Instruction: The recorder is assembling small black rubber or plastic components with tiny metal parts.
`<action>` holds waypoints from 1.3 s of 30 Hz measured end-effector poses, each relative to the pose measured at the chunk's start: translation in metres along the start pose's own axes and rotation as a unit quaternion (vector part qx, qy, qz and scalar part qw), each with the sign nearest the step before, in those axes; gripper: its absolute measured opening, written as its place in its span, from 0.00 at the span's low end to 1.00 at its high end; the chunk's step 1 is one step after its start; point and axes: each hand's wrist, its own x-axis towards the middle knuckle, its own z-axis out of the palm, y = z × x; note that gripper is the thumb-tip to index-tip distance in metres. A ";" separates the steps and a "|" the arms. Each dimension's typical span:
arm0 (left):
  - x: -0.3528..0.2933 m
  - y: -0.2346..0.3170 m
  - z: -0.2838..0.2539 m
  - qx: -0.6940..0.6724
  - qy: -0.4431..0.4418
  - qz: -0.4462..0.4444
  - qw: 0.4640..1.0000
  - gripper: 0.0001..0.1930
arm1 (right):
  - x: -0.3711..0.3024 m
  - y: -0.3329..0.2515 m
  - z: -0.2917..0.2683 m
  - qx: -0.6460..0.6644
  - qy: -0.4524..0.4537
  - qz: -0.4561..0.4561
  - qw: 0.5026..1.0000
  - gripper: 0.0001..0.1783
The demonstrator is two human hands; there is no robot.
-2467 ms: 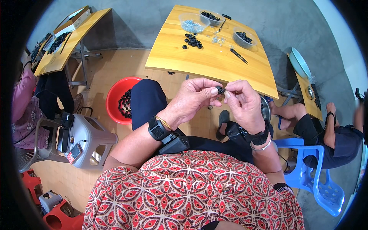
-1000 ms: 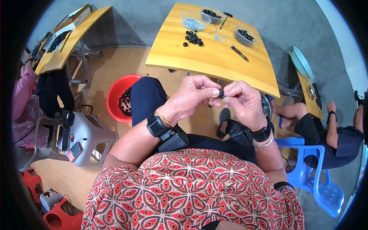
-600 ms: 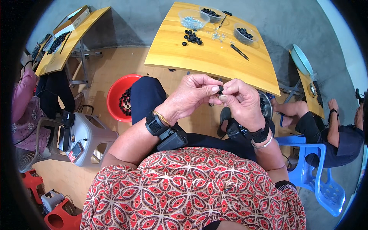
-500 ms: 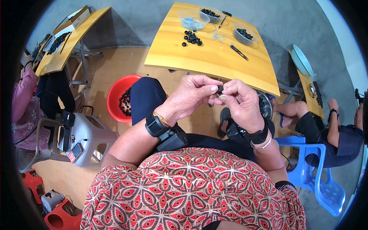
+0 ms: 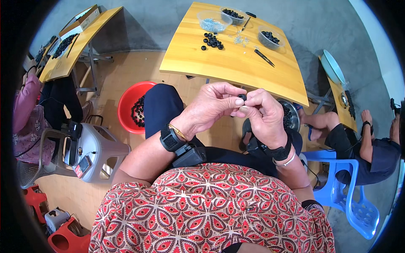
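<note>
Above my lap both hands meet just short of the table's near edge. My left hand pinches a small round black part between thumb and forefinger. Close against it, my right hand has its thumb and forefinger pressed together; whatever lies between those fingertips is too small to make out. On the yellow wooden table sits a loose group of similar black parts. Small clear pieces lie scattered beside them, and a black pen-like tool rests to the right.
Clear bowls hold pale blue bits and black parts. A red basin and a metal bowl, both with black parts, flank my knees. A grey stool stands left, a blue chair right. People sit on both sides.
The black part has turned slightly between my fingertips, and my right fingers have shifted a little against it. Both hands otherwise stay in place.
</note>
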 end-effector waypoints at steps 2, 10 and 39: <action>0.000 0.000 0.001 0.008 0.003 -0.003 1.000 0.11 | 0.001 -0.003 0.001 -0.005 0.000 -0.004 1.000 0.08; 0.002 -0.005 -0.011 -0.042 -0.011 -0.027 0.999 0.11 | 0.003 -0.003 0.006 -0.021 0.008 -0.005 1.000 0.09; 0.000 0.001 -0.012 0.014 -0.030 -0.007 0.999 0.12 | 0.001 0.013 0.008 0.102 -0.058 0.133 0.984 0.18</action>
